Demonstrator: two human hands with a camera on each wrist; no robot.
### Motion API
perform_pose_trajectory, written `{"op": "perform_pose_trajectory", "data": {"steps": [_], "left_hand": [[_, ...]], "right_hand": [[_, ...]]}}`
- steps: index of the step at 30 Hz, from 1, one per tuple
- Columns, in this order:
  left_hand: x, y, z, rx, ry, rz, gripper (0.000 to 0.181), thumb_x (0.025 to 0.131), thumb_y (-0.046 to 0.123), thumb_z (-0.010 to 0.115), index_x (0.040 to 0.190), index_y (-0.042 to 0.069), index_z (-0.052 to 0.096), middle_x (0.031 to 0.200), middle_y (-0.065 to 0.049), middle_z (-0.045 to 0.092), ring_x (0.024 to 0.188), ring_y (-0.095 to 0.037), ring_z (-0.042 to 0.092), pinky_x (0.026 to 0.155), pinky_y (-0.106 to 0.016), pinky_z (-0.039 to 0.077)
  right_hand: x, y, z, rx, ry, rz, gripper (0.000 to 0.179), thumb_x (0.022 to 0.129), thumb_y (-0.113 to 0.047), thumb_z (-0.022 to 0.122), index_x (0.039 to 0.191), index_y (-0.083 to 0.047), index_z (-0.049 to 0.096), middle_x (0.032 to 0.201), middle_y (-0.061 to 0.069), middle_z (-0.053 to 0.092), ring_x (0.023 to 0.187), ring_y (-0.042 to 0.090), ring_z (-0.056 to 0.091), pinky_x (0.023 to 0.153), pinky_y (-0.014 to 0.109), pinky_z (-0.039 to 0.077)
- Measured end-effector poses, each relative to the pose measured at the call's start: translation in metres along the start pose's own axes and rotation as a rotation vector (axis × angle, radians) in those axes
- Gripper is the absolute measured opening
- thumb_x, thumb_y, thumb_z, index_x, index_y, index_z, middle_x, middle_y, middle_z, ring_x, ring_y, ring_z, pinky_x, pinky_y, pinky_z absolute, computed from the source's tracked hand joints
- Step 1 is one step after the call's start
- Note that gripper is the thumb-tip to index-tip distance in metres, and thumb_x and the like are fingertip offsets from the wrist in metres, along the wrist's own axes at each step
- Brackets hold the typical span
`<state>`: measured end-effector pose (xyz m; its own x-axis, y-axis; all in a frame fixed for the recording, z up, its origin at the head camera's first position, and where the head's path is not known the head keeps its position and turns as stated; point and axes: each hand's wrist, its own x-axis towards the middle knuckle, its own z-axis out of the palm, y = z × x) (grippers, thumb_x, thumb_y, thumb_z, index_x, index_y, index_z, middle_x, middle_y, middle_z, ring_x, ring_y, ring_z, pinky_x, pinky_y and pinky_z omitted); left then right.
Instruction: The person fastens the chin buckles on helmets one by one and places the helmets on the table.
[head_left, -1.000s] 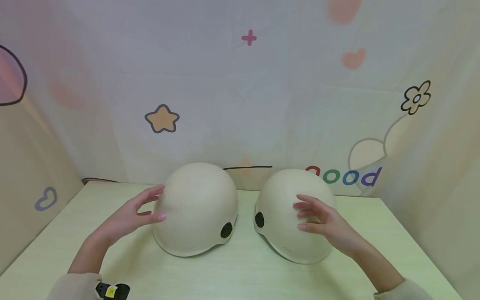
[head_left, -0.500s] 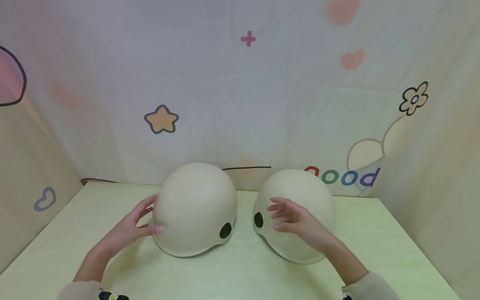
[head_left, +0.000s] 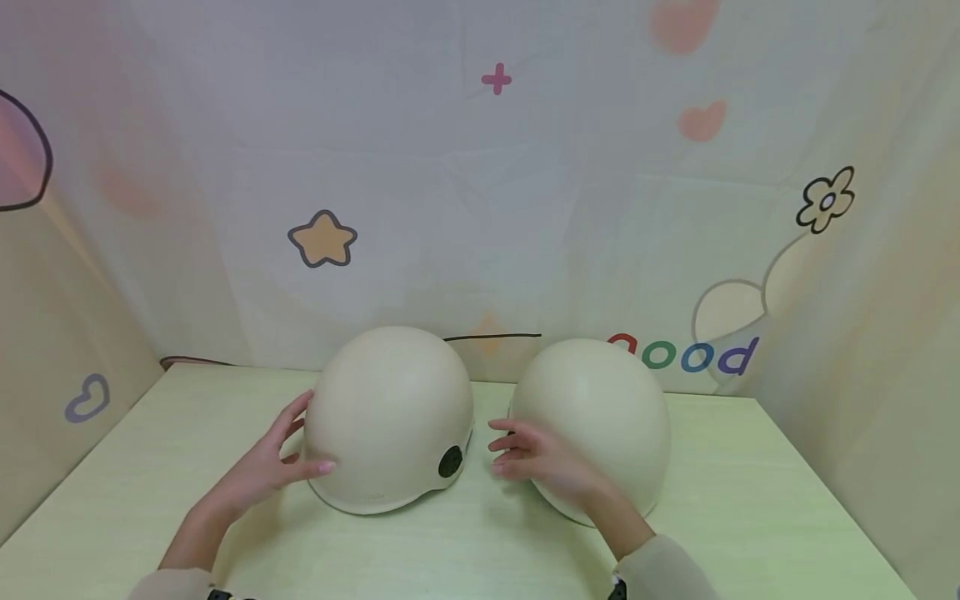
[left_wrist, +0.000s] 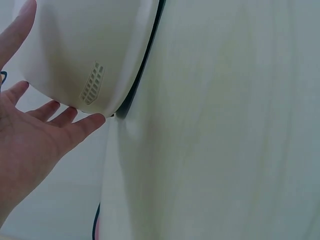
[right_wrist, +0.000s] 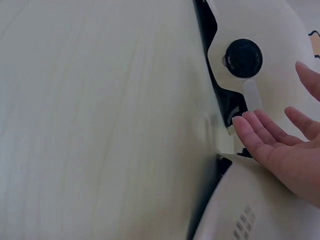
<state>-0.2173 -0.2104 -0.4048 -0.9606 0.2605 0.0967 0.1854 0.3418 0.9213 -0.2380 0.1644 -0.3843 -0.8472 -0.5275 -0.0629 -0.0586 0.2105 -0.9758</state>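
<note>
Helmets, two of them, both cream-white, stand side by side on the pale tabletop, near its back edge and well in from its left and right edges, with a narrow gap between them. The left helmet shows one round black disc low on its side facing the right helmet. Two bare hands are at them. The left hand is at the left helmet's outer side, thumb and fingers spread apart, fingertips along the shell; whether they press cannot be told. The right hand hangs in front of the right helmet, fingertips at the gap, thumb and fingers apart, gripping nothing. Two light sleeves cover the forearms. Behind the tabletop's back edge hangs one printed cloth bearing one star, one pink plus sign and one outlined flower.
</note>
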Motion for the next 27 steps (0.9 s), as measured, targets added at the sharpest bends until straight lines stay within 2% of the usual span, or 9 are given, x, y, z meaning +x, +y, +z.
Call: {"op": "perform_pose_trajectory", "data": {"steps": [5,10,18,27], "left_hand": [[0.000,0.000,0.002,0.001,0.009,-0.004,0.099,0.076,0.022,0.075,0.147,0.024,0.005,0.150,-0.014,0.003,0.134,-0.041,0.005,0.099,-0.059,0.023],[0.000,0.001,0.003,0.004,0.019,-0.001,0.099,0.076,0.022,0.075,0.147,0.025,0.006,0.150,-0.014,0.004,0.134,-0.041,0.006,0.099,-0.058,0.024],[-0.001,0.001,0.005,0.011,0.024,0.007,0.099,0.076,0.022,0.074,0.147,0.022,0.005,0.150,-0.014,0.004,0.134,-0.042,0.006,0.098,-0.060,0.023],[-0.002,0.001,0.006,0.019,0.029,0.011,0.097,0.077,0.023,0.074,0.147,0.022,0.006,0.150,-0.014,0.004,0.133,-0.043,0.007,0.097,-0.060,0.024]], "right_hand": [[0.007,0.008,0.007,0.043,-0.004,0.024,0.061,0.083,-0.013,0.067,0.134,0.003,0.038,0.124,0.028,0.046,0.099,0.024,0.058,0.083,0.038,0.048],[0.012,0.013,0.012,0.064,-0.018,0.042,0.061,0.083,-0.013,0.066,0.134,0.002,0.036,0.128,0.026,0.044,0.104,0.026,0.056,0.086,0.039,0.046],[0.019,0.017,0.020,0.075,-0.046,0.018,0.058,0.084,-0.013,0.065,0.134,0.000,0.038,0.131,0.023,0.043,0.112,0.031,0.051,0.091,0.040,0.042],[0.022,0.017,0.023,0.154,-0.061,0.022,0.059,0.084,-0.003,0.062,0.135,0.004,0.033,0.131,0.026,0.041,0.116,0.037,0.045,0.092,0.038,0.042]]}}
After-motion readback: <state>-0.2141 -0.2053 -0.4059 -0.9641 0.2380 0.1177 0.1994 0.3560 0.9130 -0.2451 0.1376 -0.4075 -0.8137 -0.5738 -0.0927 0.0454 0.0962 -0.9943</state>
